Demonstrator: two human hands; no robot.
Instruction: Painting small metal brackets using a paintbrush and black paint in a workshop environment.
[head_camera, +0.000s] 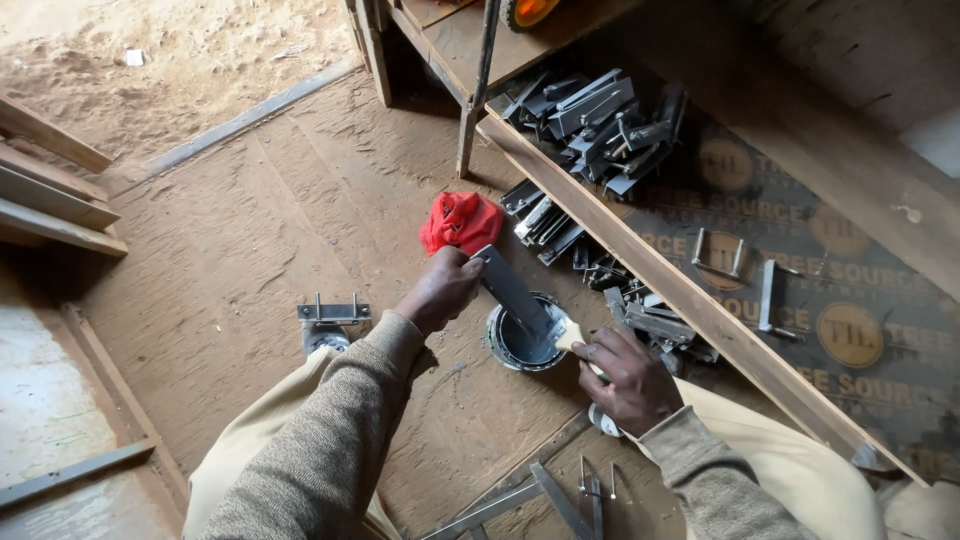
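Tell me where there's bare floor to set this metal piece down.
Bare wood floor lies left of the red cloth, above the bracket. Crowded: metal pieces right of the plank, and around the paint can.

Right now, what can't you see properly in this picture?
Head view:
- Paint can: its contents and far rim are hidden behind the flat metal piece in the left hand.
- Paintbrush: the right hand covers its handle.
- Orange round thing: cut off by the top edge.
- Metal brackets on the shelf: piled up, too tangled to count.
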